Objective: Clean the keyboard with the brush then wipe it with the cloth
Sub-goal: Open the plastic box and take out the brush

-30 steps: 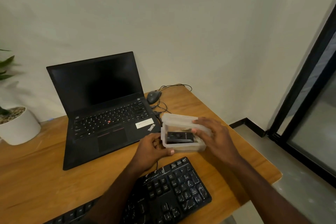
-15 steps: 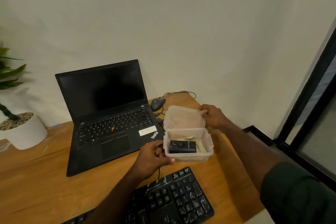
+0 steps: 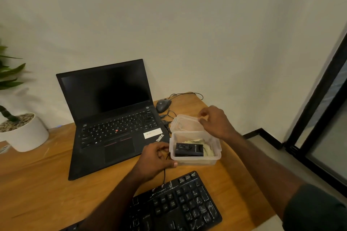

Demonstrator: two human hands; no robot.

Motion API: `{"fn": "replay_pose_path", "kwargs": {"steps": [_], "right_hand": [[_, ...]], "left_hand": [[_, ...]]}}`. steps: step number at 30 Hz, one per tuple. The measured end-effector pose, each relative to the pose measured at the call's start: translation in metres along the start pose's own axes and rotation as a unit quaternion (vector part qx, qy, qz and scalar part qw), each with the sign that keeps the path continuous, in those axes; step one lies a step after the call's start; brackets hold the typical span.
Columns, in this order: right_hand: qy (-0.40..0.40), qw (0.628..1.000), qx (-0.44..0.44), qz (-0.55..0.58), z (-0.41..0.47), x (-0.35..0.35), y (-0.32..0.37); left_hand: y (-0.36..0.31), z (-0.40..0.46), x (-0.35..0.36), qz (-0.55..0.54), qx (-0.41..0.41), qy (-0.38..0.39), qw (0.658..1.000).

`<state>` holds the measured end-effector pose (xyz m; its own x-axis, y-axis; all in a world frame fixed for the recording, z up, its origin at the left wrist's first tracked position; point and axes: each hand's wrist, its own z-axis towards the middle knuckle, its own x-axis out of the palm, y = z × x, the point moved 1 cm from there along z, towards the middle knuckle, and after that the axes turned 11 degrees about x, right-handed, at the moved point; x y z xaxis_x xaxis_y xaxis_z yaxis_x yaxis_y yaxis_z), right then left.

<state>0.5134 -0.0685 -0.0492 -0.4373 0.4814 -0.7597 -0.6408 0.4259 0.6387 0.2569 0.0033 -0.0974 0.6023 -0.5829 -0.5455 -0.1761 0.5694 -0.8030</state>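
A black keyboard (image 3: 178, 204) lies at the desk's near edge, its left part hidden by my left arm. Behind it stands a clear plastic box (image 3: 195, 160), uncovered. Inside the box a black oblong tool (image 3: 188, 149) rests on a pale green cloth (image 3: 208, 151); I cannot make out bristles on it. My left hand (image 3: 154, 159) grips the box's left wall. The clear lid (image 3: 183, 124) lies flat on the desk just behind the box. My right hand (image 3: 216, 122) is at the lid's right end with its fingers pinched on the corner.
An open black laptop (image 3: 112, 127) sits left of the box. A grey mouse (image 3: 163, 105) with loose cables lies behind it. A white plant pot (image 3: 26, 133) stands at the far left. The wooden desk (image 3: 37, 184) ends on the right above the floor, beside a black-framed glass door (image 3: 328, 118).
My right hand took the lid off the box and set it down behind it. My left hand kept hold of the box. The view has tilted up slightly.
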Motion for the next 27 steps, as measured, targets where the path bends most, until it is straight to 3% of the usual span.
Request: {"fn": "replay_pose_path", "kwargs": {"steps": [2,5,8,16,21,27], "right_hand": [[0.026,0.998,-0.06,0.0,-0.028,-0.004,0.018],[0.113,0.984,-0.095,-0.099,-0.059,-0.001,0.031],[0.167,0.964,-0.098,-0.182,-0.067,0.006,0.034],[0.245,0.941,-0.067,-0.225,-0.054,0.01,0.044],[0.153,0.955,-0.099,-0.233,-0.065,0.003,0.054],[0.079,0.99,-0.118,-0.021,-0.116,-0.001,0.081]], "left_hand": [[0.004,0.0,-0.002,0.019,-0.002,-0.003,1.0],[0.006,-0.002,-0.005,0.04,-0.004,-0.006,0.999],[0.003,-0.006,-0.007,0.063,0.0,0.002,0.998],[-0.003,-0.029,-0.035,0.172,0.018,0.005,0.985],[-0.003,-0.056,-0.063,0.187,0.018,-0.029,0.982],[-0.002,-0.102,-0.093,0.202,0.009,-0.079,0.976]]}}
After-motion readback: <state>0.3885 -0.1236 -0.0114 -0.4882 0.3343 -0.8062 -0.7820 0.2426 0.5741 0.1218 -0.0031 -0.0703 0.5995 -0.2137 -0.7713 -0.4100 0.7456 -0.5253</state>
